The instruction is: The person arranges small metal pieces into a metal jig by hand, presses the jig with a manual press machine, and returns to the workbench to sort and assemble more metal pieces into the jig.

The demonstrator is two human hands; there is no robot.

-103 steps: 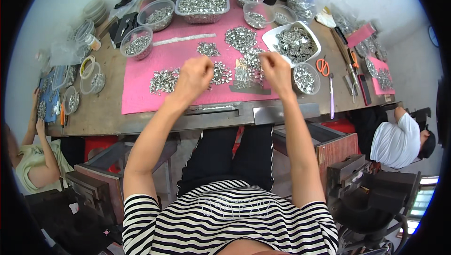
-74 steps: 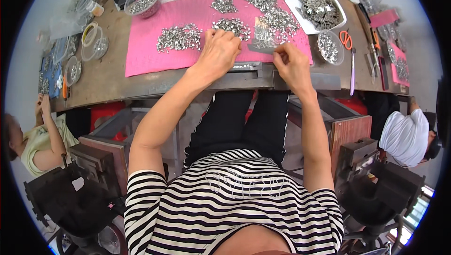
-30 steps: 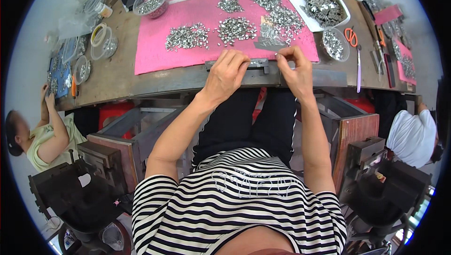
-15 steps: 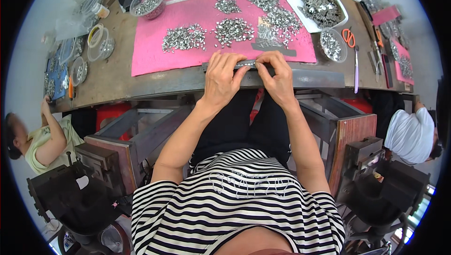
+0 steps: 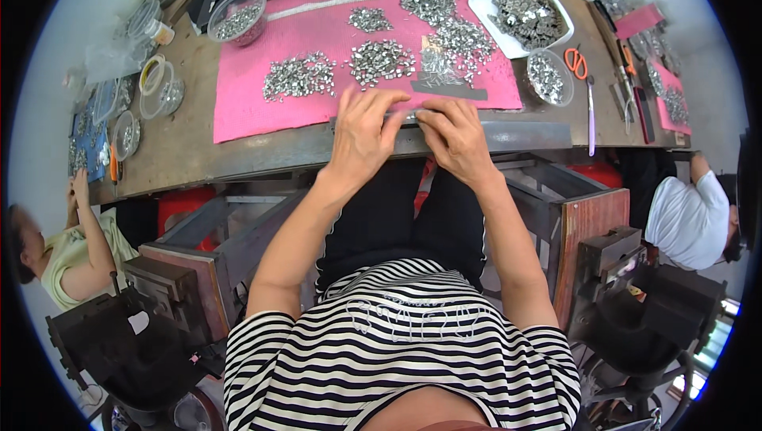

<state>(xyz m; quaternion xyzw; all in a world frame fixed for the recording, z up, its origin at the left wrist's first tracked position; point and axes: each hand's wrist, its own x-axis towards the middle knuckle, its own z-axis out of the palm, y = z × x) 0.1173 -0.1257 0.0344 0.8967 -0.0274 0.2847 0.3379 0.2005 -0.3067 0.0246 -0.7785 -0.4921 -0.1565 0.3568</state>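
Observation:
Both my hands are at the bench's metal front edge (image 5: pixel 508 136), over a narrow dark strip with small shiny pieces (image 5: pixel 411 116) in it. My left hand (image 5: pixel 363 133) is beside the strip's left part, thumb and index finger apart and one raised finger smeared by motion. The fingers of my right hand (image 5: pixel 454 133) are pinched together at the strip's right side; whatever is between their tips is too small to make out. Beyond my hands, small silvery metal pieces (image 5: pixel 300 76) and more shiny pieces (image 5: pixel 381 62) lie in heaps on a pink mat (image 5: pixel 246 105).
A white dish (image 5: pixel 482 12) of metal parts and a clear tub (image 5: pixel 549 78) stand on the right, near orange-handled scissors (image 5: pixel 576 63) and a purple-handled tool (image 5: pixel 591 117). Another clear tub (image 5: pixel 238 17) stands far left. Co-workers sit at the left (image 5: pixel 79 252) and right (image 5: pixel 690 221).
My left fingers have loosened and lifted from the strip, while my right hand has shifted slightly left and its fingers have drawn together. The whole view has shifted a little.

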